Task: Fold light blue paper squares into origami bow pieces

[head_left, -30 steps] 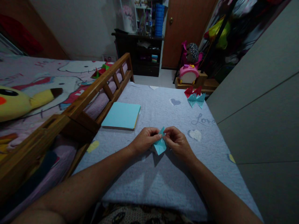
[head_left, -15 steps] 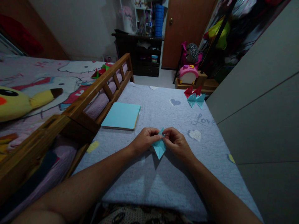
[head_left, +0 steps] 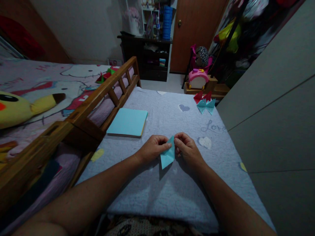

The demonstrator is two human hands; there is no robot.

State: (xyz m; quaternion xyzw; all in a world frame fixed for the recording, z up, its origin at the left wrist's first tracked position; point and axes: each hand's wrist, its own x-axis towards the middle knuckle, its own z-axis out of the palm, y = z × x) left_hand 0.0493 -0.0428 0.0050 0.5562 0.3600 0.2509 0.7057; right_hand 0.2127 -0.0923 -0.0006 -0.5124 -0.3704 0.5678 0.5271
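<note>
A light blue piece of folded paper (head_left: 168, 156) is held just above the bed, its lower corner pointing down toward me. My left hand (head_left: 154, 147) pinches it from the left, thumb lying across its front face. On the other side, my right hand (head_left: 187, 147) has its thumb and fingers closed at the paper's upper right edge. The fingers behind the paper are partly hidden. A stack of square light blue paper (head_left: 128, 122) lies flat to the left, beyond my left hand.
Folded light blue paper figures (head_left: 206, 105) and red ones (head_left: 202, 96) stand at the bed's far right corner. A wooden rail (head_left: 105, 95) runs along the left side. A pale cabinet (head_left: 278, 108) borders the right. The patterned bedsheet (head_left: 157, 193) lies under my hands.
The folded paper has turned, so a broader flat face shows and its lower corner has swung left. My right thumb and fingers have shifted slightly right, to the paper's edge.
</note>
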